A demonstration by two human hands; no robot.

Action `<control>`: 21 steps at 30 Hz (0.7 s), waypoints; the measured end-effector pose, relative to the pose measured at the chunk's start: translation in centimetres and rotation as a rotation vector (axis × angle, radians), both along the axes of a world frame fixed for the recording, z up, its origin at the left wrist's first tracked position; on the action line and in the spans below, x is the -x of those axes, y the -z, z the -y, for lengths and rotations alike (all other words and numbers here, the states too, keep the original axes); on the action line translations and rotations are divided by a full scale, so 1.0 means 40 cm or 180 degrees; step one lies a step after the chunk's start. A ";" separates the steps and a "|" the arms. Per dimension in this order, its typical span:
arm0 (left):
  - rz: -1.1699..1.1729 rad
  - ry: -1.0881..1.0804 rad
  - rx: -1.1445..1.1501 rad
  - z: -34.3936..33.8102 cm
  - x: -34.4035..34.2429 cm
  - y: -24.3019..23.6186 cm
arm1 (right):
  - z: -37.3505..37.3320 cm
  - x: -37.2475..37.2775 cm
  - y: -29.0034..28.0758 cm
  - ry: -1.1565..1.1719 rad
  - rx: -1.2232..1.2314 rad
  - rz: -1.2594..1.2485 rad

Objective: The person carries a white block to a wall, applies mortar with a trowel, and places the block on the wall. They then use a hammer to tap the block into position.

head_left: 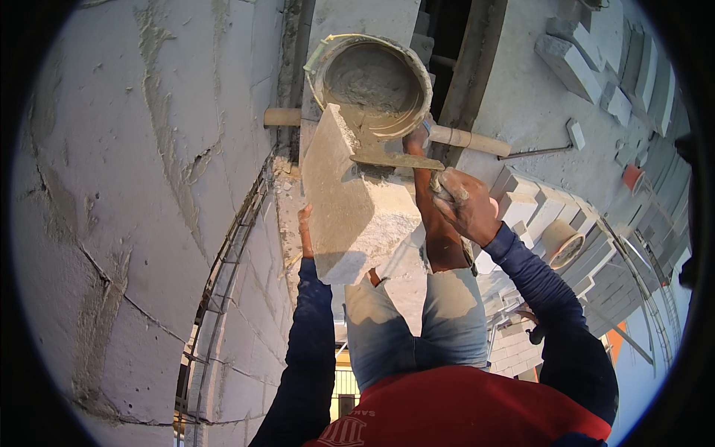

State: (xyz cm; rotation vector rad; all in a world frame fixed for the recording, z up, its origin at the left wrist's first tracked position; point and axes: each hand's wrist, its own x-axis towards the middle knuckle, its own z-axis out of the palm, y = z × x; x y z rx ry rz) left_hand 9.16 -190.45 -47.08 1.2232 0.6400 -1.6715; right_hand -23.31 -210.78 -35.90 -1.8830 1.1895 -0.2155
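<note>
My left hand (305,217) grips the left side of a pale block (350,208), held tilted below a bucket of grey mortar (369,74). The fingers are partly hidden by the block. My right hand (465,200) is closed on the handle of a trowel (395,160), whose mortar-coated blade lies across the block's upper end, just under the bucket's lip. Wet mortar shows on that end and in the bucket. My bare lower leg (439,231) is behind the trowel and block, with the foot beside the bucket.
A block wall (134,223) with a steel rebar cage (223,283) fills the left. Wooden poles (473,140) run behind the bucket. At right are loose blocks (566,63), stacked blocks (521,201), a pale bucket (562,242) and a red bucket (633,179).
</note>
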 end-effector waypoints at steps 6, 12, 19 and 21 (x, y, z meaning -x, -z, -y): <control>0.0251 0.0485 -0.0618 -0.010 -0.027 0.004 | 0.160 -0.138 0.456 -0.0023 -0.0021 -0.1741; 0.0003 0.0263 -0.0438 -0.006 -0.027 -0.067 | 0.239 -0.234 0.624 -0.0831 -0.0796 -0.2009; 0.0240 0.0286 -0.0502 0.019 -0.039 -0.117 | 0.240 -0.066 0.441 -0.0532 -0.1230 -0.0544; 0.0300 0.0294 -0.0496 0.023 -0.037 -0.110 | 0.195 -0.047 0.383 -0.0389 -0.1158 -0.0674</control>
